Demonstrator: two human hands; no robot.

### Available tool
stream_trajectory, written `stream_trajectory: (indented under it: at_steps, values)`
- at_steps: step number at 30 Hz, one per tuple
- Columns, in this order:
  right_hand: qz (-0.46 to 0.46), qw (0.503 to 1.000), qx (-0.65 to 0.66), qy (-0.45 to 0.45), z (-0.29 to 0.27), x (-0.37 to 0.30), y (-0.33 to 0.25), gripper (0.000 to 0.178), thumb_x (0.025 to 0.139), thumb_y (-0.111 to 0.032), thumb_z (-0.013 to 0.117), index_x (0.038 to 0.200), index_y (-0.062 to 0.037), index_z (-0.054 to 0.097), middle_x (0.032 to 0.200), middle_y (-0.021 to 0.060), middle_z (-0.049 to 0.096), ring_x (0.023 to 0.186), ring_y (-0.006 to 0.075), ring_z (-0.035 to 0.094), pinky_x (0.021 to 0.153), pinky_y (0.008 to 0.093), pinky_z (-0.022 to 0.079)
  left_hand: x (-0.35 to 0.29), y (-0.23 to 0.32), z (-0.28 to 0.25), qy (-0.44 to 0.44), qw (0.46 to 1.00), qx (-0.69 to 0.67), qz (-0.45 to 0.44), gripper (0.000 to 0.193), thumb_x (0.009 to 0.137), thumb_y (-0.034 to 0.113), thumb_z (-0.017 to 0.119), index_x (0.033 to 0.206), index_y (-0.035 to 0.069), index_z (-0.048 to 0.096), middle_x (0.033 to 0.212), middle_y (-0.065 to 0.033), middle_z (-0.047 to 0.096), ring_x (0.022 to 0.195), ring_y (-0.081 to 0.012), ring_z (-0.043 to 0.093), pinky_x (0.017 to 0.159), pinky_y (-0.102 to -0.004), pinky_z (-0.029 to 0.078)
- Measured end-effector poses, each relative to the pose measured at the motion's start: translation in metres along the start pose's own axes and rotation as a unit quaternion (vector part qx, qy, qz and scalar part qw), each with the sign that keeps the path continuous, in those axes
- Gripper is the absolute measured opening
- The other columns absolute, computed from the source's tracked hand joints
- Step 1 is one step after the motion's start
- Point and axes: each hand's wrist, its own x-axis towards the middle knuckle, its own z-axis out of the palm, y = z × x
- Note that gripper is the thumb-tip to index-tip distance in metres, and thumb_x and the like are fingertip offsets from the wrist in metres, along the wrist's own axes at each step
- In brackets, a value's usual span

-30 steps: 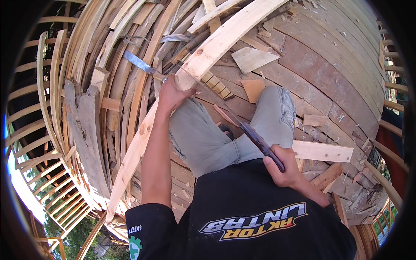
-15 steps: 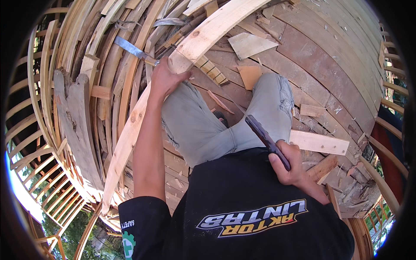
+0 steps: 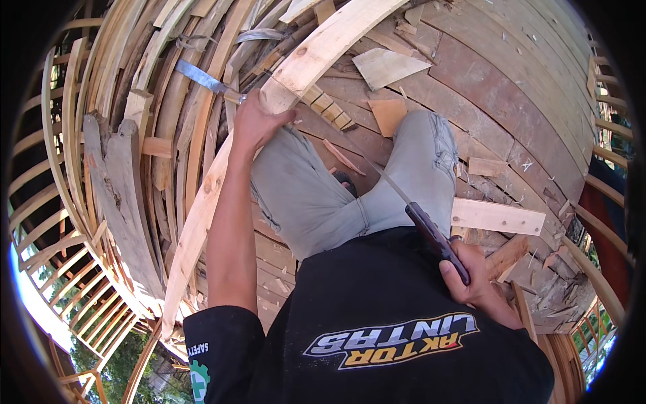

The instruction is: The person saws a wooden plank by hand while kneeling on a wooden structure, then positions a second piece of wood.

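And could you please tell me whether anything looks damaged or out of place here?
The grey weathered board on the left looks damaged: its upper end is jaggedly notched, its face pitted, unlike the pale plank at the left hand.

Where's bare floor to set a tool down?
Most open, lightly littered: reddish-brown plank floor right of the pale angular wood sheet, beyond the pale rectangular offcut. Crowded: stacked brown timbers left of the left hand, rough brown scrap block beside the right hand.

Two hands (image 3: 258, 122) (image 3: 471, 273) — one saw (image 3: 422, 222), one wooden-handled blade (image 3: 204, 79).
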Motion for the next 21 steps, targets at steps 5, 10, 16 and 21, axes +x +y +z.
stream_trajectory:
  at_steps: [5, 10, 16, 21]
  values:
    - [0.007, 1.000, -0.008, 0.019, 0.038, 0.108, 0.003, 0.020, 0.088, -0.015, 0.059, 0.077, -0.0004, 0.052, 0.054, 0.0131, 0.047, 0.043, 0.0230, 0.047, 0.047, 0.0360, 0.038, 0.004, 0.019, 0.000, 0.003, 1.000, 0.002, 0.027, 0.081, 0.054, 0.045, 0.080, 0.109, -0.008, 0.055, 0.101, -0.0274, 0.064, 0.097, -0.0384, 0.062, 0.085, -0.0418, 0.047]
    - [0.030, 0.999, -0.022, -0.028, 0.004, 0.010, 0.000, 0.022, 0.086, -0.016, 0.058, 0.072, -0.0009, 0.049, 0.051, 0.0109, 0.044, 0.041, 0.0217, 0.045, 0.045, 0.0338, 0.036, 0.003, 0.006, -0.004, -0.041, 0.999, 0.001, -0.008, 0.087, 0.057, 0.044, 0.079, 0.119, -0.010, 0.052, 0.107, -0.0273, 0.062, 0.099, -0.0349, 0.063, 0.087, -0.0379, 0.047]
    - [0.033, 0.999, -0.022, -0.018, 0.005, 0.028, 0.001, 0.022, 0.086, -0.015, 0.059, 0.072, -0.0005, 0.049, 0.051, 0.0110, 0.044, 0.042, 0.0242, 0.048, 0.045, 0.0334, 0.038, -0.001, 0.015, -0.003, -0.023, 1.000, 0.012, -0.004, 0.085, 0.056, 0.043, 0.080, 0.117, -0.010, 0.053, 0.106, -0.0272, 0.063, 0.099, -0.0355, 0.062, 0.087, -0.0391, 0.047]
    - [0.037, 0.999, 0.007, -0.004, 0.021, 0.064, 0.004, 0.021, 0.086, -0.015, 0.060, 0.074, -0.0009, 0.049, 0.052, 0.0124, 0.047, 0.043, 0.0262, 0.049, 0.046, 0.0342, 0.038, 0.008, 0.015, -0.002, -0.042, 0.999, 0.000, 0.009, 0.086, 0.059, 0.042, 0.079, 0.121, -0.010, 0.051, 0.109, -0.0272, 0.062, 0.101, -0.0344, 0.062, 0.087, -0.0381, 0.047]
